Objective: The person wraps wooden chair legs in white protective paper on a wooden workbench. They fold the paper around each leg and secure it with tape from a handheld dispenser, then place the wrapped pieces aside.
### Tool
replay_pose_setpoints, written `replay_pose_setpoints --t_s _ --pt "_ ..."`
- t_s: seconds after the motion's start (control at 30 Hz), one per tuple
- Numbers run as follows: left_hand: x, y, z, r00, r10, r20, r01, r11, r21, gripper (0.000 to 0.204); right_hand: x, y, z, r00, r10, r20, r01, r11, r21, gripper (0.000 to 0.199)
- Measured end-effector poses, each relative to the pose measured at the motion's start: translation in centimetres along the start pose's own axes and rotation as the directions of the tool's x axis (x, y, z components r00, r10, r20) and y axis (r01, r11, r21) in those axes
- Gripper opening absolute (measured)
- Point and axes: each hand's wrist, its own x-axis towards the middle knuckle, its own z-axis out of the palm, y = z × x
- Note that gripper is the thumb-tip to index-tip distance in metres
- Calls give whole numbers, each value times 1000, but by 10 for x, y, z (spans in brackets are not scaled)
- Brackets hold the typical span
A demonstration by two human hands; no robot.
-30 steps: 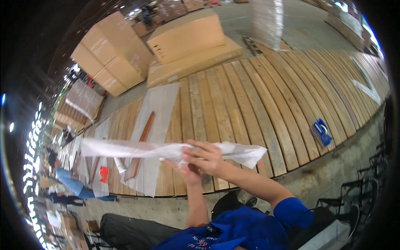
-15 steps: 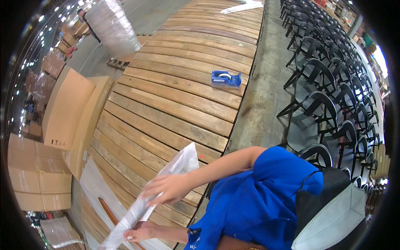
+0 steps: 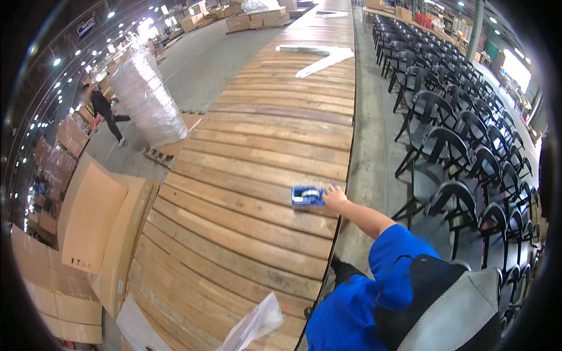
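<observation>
My right hand (image 3: 333, 199) reaches across the slatted wooden table (image 3: 257, 234) with its fingers closed round the near end of a blue tape dispenser (image 3: 304, 198). A roll of tape sits in the dispenser, which rests on the slats near the table's right edge. My left hand is out of view. At the lower edge lies the end of a translucent white wrapping (image 3: 257, 322); the rest of it is cut off. Another white sheet (image 3: 139, 324) lies at the table's lower left.
Opened cardboard boxes (image 3: 102, 216) stand along the table's left side. Beyond them is a tall film-wrapped stack (image 3: 146, 96), with a person in dark clothes (image 3: 102, 111) walking nearby. White wrapping pieces (image 3: 325, 61) lie at the table's far end. Rows of black chairs (image 3: 445, 146) fill the right.
My right hand has left the white-wrapped piece and taken hold of the tape dispenser. My left hand has gone out of view. The view has shifted toward the table's far end.
</observation>
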Motion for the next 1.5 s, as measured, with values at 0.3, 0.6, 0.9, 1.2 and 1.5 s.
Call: replay_pose_setpoints --t_s 0.3,0.6,0.9,1.2,1.5 --pt "-52 30 93 968 -186 171 185 982 25 68 85 78 42 938 -143 315 43 951 307 42" --pt "-50 36 101 917 -288 275 291 956 31 62 112 120 44 850 -178 496 -60 902 427 48" --pt "-8 48 54 914 -325 241 332 943 15 59 78 144 14 873 45 487 -199 942 270 39" --pt "78 -22 -107 837 -470 280 541 787 -296 60 -25 112 96 943 -27 332 -129 890 437 36" --pt "43 11 -103 846 -455 279 533 695 -482 53 -156 -271 -90 835 -474 280 -204 205 957 28"
